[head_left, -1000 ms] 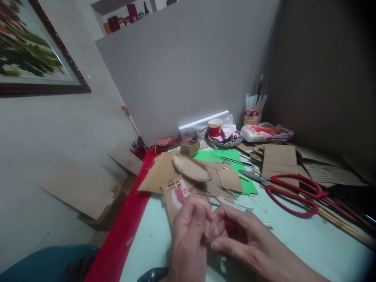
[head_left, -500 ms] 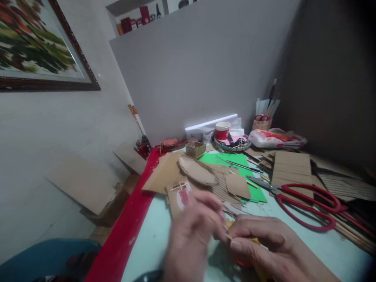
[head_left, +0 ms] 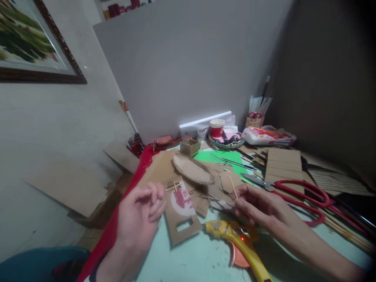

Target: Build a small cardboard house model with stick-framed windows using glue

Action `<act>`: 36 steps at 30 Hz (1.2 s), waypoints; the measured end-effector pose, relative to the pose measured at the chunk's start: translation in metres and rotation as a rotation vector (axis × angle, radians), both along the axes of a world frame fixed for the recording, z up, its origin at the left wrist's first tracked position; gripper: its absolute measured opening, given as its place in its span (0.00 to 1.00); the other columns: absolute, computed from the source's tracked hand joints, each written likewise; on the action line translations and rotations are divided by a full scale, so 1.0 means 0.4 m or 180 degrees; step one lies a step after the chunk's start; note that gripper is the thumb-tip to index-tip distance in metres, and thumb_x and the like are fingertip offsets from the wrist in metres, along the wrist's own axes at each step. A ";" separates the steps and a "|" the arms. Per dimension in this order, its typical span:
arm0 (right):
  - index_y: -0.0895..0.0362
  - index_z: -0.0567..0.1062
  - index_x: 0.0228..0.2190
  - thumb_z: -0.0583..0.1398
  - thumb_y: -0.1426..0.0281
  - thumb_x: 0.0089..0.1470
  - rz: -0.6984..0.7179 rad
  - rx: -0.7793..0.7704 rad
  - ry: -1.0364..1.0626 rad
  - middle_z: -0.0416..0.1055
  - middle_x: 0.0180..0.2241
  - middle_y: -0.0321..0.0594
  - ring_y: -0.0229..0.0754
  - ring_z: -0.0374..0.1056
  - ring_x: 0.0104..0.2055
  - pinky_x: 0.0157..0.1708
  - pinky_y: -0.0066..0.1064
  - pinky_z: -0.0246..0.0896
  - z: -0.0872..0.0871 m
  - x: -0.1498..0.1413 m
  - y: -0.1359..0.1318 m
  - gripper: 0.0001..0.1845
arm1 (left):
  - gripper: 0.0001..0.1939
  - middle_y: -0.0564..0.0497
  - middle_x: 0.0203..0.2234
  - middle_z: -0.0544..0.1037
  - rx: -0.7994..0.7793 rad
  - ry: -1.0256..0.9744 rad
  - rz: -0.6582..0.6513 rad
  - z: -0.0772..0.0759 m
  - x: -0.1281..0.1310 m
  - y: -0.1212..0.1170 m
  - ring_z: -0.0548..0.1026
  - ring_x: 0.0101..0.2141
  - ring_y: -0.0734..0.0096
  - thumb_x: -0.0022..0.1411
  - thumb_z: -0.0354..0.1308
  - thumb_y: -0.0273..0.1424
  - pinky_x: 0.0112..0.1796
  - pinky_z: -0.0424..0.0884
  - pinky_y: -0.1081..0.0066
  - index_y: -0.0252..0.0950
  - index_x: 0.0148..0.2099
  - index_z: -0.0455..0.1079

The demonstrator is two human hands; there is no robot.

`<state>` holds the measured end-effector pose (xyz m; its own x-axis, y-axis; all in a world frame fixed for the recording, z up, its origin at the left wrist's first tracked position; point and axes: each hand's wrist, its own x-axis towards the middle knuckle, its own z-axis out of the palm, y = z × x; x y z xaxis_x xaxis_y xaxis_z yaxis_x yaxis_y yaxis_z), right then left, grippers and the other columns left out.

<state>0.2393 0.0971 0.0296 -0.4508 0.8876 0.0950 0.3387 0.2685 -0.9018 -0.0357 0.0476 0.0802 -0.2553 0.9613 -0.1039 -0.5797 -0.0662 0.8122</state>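
Head view. Right hand (head_left: 266, 205): thumb and fingertips pinching short thin stick (head_left: 233, 187), tilted, free end up, above table (head_left: 188, 261). Left hand (head_left: 138, 219): fingers loosely curled; cannot tell whether anything inside. Done: oval cardboard piece (head_left: 192, 169) and small cardboard box (head_left: 188, 148), both shaped; crossed sticks (head_left: 175, 186) on printed cardboard (head_left: 181, 209). Left, by judgement: held stick, apparently unattached. Glue gun (head_left: 219, 228): lying between hands, red light lit.

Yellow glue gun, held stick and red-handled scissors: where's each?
Yellow glue gun (head_left: 246, 249), head view: its handle.
Held stick (head_left: 233, 186), head view: its middle.
Red-handled scissors (head_left: 262, 181), head view: their blades.
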 end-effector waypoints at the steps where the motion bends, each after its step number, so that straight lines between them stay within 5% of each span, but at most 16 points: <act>1: 0.53 0.71 0.33 0.53 0.51 0.70 0.0040 0.0011 -0.0048 0.71 0.30 0.36 0.41 0.66 0.31 0.29 0.29 0.62 0.002 -0.002 0.001 0.21 | 0.14 0.51 0.19 0.67 -0.0017 -0.0044 -0.0011 0.000 -0.008 -0.002 0.54 0.14 0.81 0.53 0.53 0.20 0.14 0.52 0.79 0.33 0.17 0.66; 12: 0.53 0.70 0.31 0.51 0.69 0.69 0.0717 0.0716 -0.0835 0.72 0.33 0.38 0.43 0.66 0.36 0.35 0.33 0.57 0.067 -0.132 0.036 0.14 | 0.23 0.54 0.16 0.64 -0.0306 -0.0199 -0.0379 -0.034 0.007 0.005 0.51 0.13 0.82 0.68 0.49 0.24 0.13 0.48 0.79 0.34 0.19 0.65; 19: 0.57 0.70 0.28 0.57 0.80 0.63 0.0788 0.0960 -0.1684 0.71 0.28 0.36 0.38 0.63 0.28 0.30 0.31 0.55 0.099 -0.226 0.042 0.12 | 0.11 0.53 0.16 0.68 -0.0014 -0.0115 0.0163 -0.031 -0.001 0.000 0.57 0.14 0.87 0.48 0.61 0.22 0.14 0.52 0.83 0.31 0.16 0.69; 27: 0.59 0.77 0.36 0.62 0.70 0.69 0.0715 0.1182 -0.2450 0.75 0.33 0.35 0.39 0.73 0.33 0.37 0.35 0.73 0.080 -0.258 0.031 0.08 | 0.12 0.55 0.15 0.66 0.0068 -0.0329 0.0140 -0.023 -0.007 -0.009 0.53 0.13 0.86 0.48 0.59 0.21 0.13 0.48 0.82 0.33 0.16 0.65; 36: 0.59 0.78 0.39 0.62 0.67 0.69 0.0738 0.1290 -0.2562 0.77 0.39 0.38 0.41 0.75 0.37 0.40 0.37 0.75 0.084 -0.270 0.023 0.08 | 0.07 0.49 0.22 0.74 -0.0152 -0.0129 -0.0010 -0.032 -0.025 0.001 0.56 0.14 0.84 0.47 0.54 0.20 0.14 0.49 0.80 0.32 0.21 0.68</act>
<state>0.1314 0.1062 0.0630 -0.6775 0.7344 -0.0402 0.7199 0.6509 -0.2411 -0.0456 0.0481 0.0675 -0.2471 0.9557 -0.1600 -0.6122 -0.0260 0.7903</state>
